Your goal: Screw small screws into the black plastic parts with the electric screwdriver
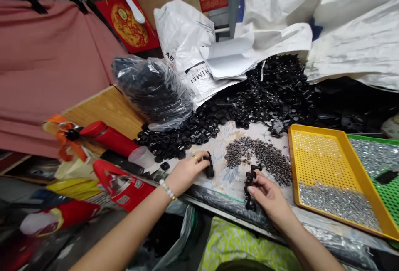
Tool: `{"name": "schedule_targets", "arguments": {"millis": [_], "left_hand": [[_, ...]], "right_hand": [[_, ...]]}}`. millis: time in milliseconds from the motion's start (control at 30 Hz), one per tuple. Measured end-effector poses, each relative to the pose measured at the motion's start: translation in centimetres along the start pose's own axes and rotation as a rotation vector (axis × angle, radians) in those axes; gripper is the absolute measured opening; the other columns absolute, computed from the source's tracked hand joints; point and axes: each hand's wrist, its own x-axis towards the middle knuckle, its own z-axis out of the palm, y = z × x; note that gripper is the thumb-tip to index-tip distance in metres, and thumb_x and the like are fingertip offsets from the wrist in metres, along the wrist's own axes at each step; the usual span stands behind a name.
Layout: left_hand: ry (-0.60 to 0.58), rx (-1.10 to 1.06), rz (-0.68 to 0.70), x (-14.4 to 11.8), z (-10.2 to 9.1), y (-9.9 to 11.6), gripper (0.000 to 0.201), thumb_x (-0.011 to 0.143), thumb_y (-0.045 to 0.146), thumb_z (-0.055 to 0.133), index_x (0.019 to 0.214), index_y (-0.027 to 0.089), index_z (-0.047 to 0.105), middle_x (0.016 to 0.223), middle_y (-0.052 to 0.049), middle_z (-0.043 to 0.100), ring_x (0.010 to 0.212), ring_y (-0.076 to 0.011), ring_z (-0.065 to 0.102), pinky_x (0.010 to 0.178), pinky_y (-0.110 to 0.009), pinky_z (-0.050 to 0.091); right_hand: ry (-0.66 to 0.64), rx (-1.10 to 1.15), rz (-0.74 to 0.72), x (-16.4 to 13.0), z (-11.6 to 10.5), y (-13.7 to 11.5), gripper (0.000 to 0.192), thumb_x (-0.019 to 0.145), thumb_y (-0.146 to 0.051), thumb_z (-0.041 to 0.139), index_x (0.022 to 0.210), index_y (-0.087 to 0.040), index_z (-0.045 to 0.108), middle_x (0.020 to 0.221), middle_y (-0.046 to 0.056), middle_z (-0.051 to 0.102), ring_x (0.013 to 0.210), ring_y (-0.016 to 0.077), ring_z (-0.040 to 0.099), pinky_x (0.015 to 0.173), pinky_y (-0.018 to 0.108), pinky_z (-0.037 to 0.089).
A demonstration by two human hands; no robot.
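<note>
Head view: black parts pile [264, 92] and yellow tray [327, 171] flank both hands [230, 183].

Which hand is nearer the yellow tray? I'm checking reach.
Right. The right hand, holding a black strip of parts, sits just left of the yellow tray; the left hand is farther left, beyond the small metal pile.

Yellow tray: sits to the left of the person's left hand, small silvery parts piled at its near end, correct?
Not quite. In the head view the yellow tray lies to the right of both hands, beyond the right hand, not left of the left hand. The rest holds: small silvery parts are piled at its near end.
</note>
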Motion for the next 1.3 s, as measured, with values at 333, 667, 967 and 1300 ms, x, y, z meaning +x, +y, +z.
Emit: {"name": "schedule_targets", "arguments": {"millis": [333,667,967,1300], "left_hand": [[0.194,-0.375,-0.525,-0.9,2.8,3.4,0.054,0.077,0.016,0.05,0.129,0.008,0.038,0.12,-0.02,0.05,0.109,-0.0306,0.05,0.094,-0.048,0.038],[0.217,-1.771,-0.727,0.2,3.9,11.8,0.048,0.077,0.015,0.053,0.123,0.019,0.04,0.103,-0.006,0.054,0.086,-0.0142,0.061,0.071,-0.023,0.048],[0.233,-2.284,-0.829,0.6,2.3,13.5,0.034,0.084,0.014,0.045,0.117,0.014,0.049,0.111,-0.012,0.06,0.098,-0.0213,0.06,0.084,-0.035,0.049],[0.407,-2.178,-0.717,0.1,2.9,13.6,0.034,0.081,0.013,0.056,0.115,0.019,0.054,0.111,-0.006,0.06,0.108,-0.0182,0.056,0.093,-0.029,0.044]], "right_hand": [[0.01,0.124,0.084,-0.3,-0.4,0.2,0.024,0.065,-0.04,0.071,0.08,-0.022,0.063,0.085,0.003,0.059,0.083,0.015,0.054,0.077,0.025,0.044],[0.087,0.227,0.078,-1.5,-0.6,-1.0,0.028,0.066,-0.035,0.073,0.091,-0.026,0.065,0.091,0.0,0.067,0.083,0.0111,0.058,0.079,0.023,0.046],[0.057,0.237,0.051,-1.9,-0.5,-1.6,0.024,0.071,-0.033,0.069,0.094,-0.028,0.065,0.091,-0.001,0.066,0.085,0.0113,0.059,0.082,0.023,0.046],[0.043,0.131,0.065,-2.0,-0.1,-1.4,0.021,0.068,-0.031,0.07,0.086,-0.023,0.064,0.078,-0.001,0.059,0.074,0.0102,0.053,0.069,0.021,0.045]]}}
